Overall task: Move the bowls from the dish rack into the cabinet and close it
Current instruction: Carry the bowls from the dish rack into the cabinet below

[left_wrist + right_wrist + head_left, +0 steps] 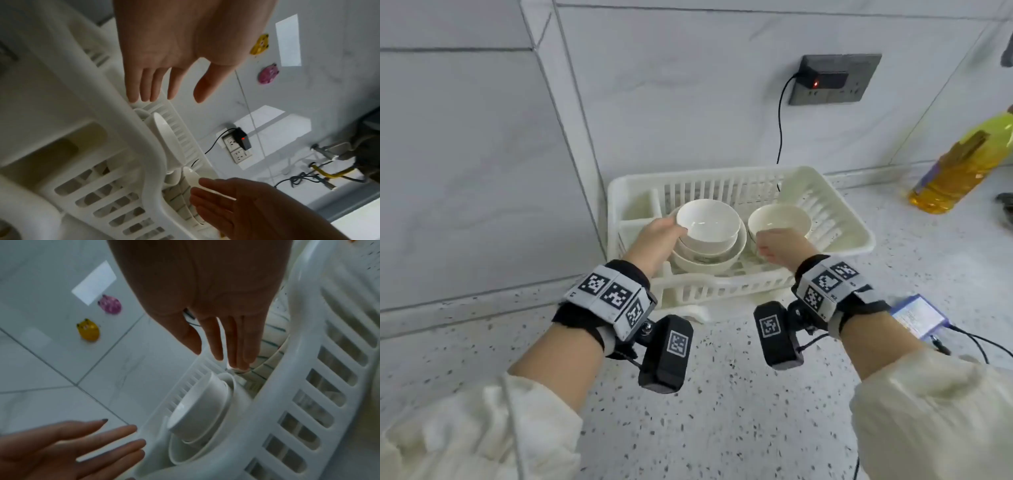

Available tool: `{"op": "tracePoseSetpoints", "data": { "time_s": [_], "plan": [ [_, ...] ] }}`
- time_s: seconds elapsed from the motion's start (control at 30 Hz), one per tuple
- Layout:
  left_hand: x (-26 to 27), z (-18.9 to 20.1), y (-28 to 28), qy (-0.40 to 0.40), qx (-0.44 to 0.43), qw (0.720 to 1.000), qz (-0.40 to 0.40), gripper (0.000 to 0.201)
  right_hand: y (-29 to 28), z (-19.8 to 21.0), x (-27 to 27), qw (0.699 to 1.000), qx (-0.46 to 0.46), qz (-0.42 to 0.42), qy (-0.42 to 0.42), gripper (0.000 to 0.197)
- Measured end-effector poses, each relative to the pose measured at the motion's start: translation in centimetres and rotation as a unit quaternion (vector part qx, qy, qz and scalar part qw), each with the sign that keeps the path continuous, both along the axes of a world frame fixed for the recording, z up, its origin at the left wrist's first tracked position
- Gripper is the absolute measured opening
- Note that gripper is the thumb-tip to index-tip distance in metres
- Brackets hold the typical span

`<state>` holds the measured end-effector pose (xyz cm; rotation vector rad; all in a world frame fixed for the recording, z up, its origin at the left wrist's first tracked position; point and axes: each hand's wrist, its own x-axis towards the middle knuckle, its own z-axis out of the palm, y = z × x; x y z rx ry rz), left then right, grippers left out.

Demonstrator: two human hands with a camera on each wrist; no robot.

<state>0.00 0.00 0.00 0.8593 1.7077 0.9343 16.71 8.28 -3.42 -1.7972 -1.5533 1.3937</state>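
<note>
White glazed ceramic, four bowls, all sitting in the dish rack (722, 289) on the speckled table (722, 428).

Head view. We log a stack of three bowls (709, 226) in the rack's left half and a single bowl (779, 219) to its right, mouths tipped toward us. The left hand (654, 240) sits at the stack's left rim and the right hand (780, 248) at the single bowl's near rim. From behind we cannot tell whether either has closed. An oil bottle (959, 164) lies far right, and a wall socket (832, 78) carries a plugged adapter. No cabinet is in view.

Left wrist view. The left fingers (156, 84) are straight and spread, the thumb is apart, and the tips are near the rack's rim, clasping nothing. Lower down, the single bowl's rim runs between the right thumb and fingers, which are not yet curled onto it.

Right wrist view. The right fingers (218, 340) are straight, close together and pointed into the rack, and the left ones are straight beside the stack.

Handling, in our judgement:
- The bowls are rigid, brittle and slick-glazed.
- The stack is fairly heavy, and its nested bowls are liable to slide or chip.
- We would take the stack under the lowest bowl's wall with the thumb over the rim.
- We would take the single bowl by pinching its rim or cupping its foot.
</note>
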Motion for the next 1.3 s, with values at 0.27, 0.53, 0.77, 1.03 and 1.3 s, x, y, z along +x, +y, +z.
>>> {"op": "tracePoseSetpoints", "data": {
  "time_s": [0.27,0.53,0.77,1.03,1.3],
  "plan": [
    [0.4,-2.6,4.7,-0.036,-0.084,0.994,0.052,0.045,3.3,-2.9,-1.1,0.981,-0.073,0.138,-0.111,0.034],
    [0.3,-2.9,5.7,-0.015,-0.099,0.992,0.078,0.039,3.6,-3.6,-2.8,0.984,-0.168,0.052,0.024,0.038],
    [0.3,-3.1,4.8,0.006,-0.079,0.995,0.062,0.044,3.2,-3.4,-2.5,0.991,-0.123,0.036,0.040,0.038],
    [0.1,0.7,2.4,-0.036,0.045,0.997,0.059,0.043,1.7,1.9,-0.9,0.997,-0.026,0.030,0.059,0.016],
    [1.1,3.9,-3.9,-0.077,0.093,0.993,-0.008,0.052,-8.1,7.8,2.8,0.989,-0.001,0.015,0.145,0.030]
  ]
}}
